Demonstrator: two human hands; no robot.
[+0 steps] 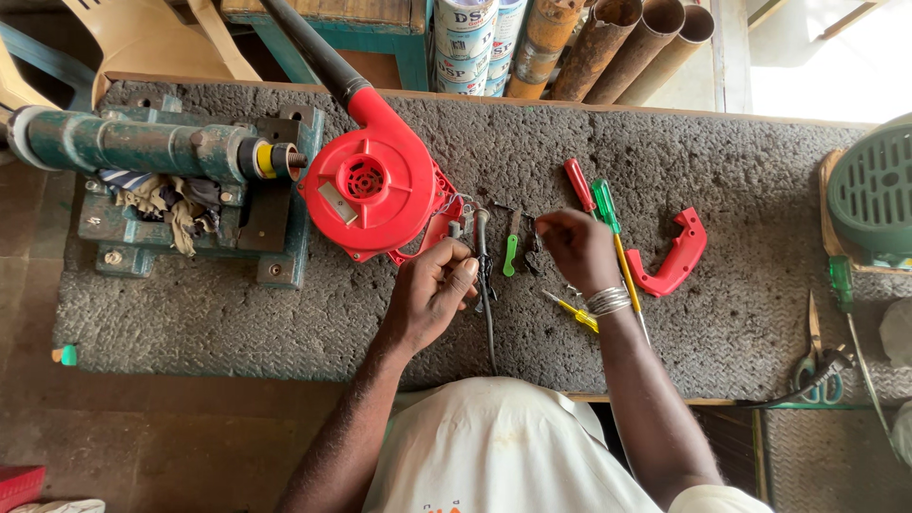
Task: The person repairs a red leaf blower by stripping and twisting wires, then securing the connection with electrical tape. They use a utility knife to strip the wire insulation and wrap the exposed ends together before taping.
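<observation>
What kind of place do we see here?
Probably a small repair workshop: a bench vise on the matted workbench, screwdrivers laid out, and an opened red blower near both hands.

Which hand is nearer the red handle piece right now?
Right. The right hand is just left of the red handle piece; the left hand is farther left, by the blower.

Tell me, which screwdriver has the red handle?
The red screwdriver, farthest from the person. Beside it lies a green-handled one; a small yellow one lies by the right wrist.
</observation>
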